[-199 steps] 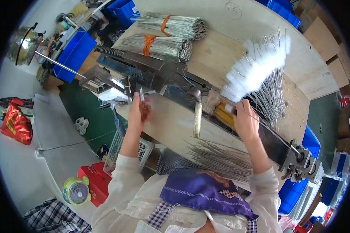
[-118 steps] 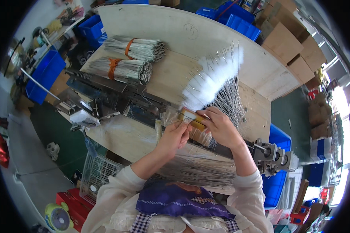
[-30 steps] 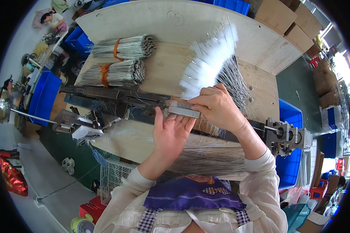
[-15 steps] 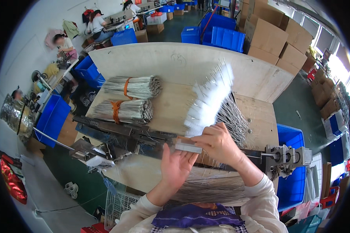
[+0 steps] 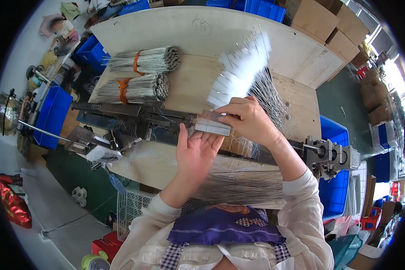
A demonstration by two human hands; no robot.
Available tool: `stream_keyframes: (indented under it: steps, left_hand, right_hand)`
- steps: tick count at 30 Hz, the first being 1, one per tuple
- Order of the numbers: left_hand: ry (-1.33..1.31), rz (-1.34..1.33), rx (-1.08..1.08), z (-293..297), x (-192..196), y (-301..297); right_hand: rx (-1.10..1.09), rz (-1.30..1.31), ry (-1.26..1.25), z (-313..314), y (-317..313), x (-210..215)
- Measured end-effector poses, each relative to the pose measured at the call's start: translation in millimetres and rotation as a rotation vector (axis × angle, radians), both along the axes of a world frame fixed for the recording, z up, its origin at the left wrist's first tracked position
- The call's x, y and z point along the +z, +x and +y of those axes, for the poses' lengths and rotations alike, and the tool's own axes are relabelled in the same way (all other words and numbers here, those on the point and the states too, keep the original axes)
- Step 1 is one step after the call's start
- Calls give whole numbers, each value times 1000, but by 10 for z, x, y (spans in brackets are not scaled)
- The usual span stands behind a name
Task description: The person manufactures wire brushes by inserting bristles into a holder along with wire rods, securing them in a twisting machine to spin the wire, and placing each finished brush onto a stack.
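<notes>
A small flat rectangular block (image 5: 213, 126), with a pale shiny face and brown edges, sits over the metal machine bar. Thumb and fingers of my right hand (image 5: 252, 120) grip it at its right end. My left hand (image 5: 198, 152) lies palm up with fingers stretched out, their tips reaching under the block's lower edge. Just beyond my right hand, a fan of white bristle brushes on wire stems (image 5: 244, 67) rests on a heap of thin metal wires (image 5: 271, 96). Loose long wires (image 5: 238, 185) lie between my forearms.
Two wire bundles, one behind (image 5: 155, 60) and one nearer (image 5: 141, 89), are tied with orange bands at the left. The long machine (image 5: 121, 110) crosses the table to a metal clamp end (image 5: 330, 155). A blue bin (image 5: 335, 191) stands at the right; a wooden board (image 5: 166, 29) closes the back.
The view has tilted downward, so the table appears higher. The block has turned slightly and shows more of its pale face; my right hand still grips it, with my left palm below.
</notes>
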State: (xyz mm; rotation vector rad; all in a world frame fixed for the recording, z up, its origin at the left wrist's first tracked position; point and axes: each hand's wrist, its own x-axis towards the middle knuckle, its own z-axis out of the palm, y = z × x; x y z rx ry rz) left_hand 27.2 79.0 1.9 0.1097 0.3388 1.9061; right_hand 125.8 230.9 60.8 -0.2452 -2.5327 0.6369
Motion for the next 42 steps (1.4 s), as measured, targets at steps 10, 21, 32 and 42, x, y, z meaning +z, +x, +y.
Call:
stream_keyframes:
  steps: [10,21,32,42]
  left_hand:
    - [-26,-32,3,-82,-4,43]
    - [-1,-39,-10,-30,-12,29]
    - [-18,-29,-17,-46,5,21]
    - [-31,-97,-112,-46,-154,-80]
  right_hand:
    - [19,-173,40,-97,48,-59]
    - [2,-173,88,-71,54,-22]
    - [-151,-482,285,-556,175,176]
    - [-113,-364,381,-476,320,36]
